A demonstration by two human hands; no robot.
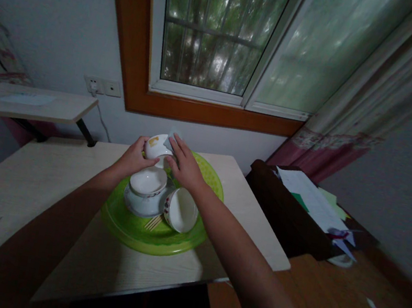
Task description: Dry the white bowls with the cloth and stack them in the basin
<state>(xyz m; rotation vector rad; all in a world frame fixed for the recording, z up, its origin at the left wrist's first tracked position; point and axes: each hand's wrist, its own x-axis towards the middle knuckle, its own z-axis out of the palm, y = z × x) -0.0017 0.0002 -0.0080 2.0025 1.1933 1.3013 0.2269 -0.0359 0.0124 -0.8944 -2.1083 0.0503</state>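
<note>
My left hand (136, 156) grips a white bowl (156, 147) by its side, thumb near its foot. The bowl is tipped over, with a yellow-orange mark on its outer wall. My right hand (185, 165) presses a pale grey-blue cloth (170, 140) against the bowl's far right side. Just below my hands, another white bowl (148, 181) stands upright on a stack of pale plates (141, 206). Beside it a patterned bowl (182, 211) lies on its side, opening toward me. Chopsticks (154, 222) stick out between the plates and that bowl.
Everything rests on a round green tray (158, 246) on a light wooden table (90, 266). A raised shelf (32, 101) stands at the left. Behind are the window (216, 28) and a wall socket (102, 86). A dark box (272, 208) with papers stands at the right.
</note>
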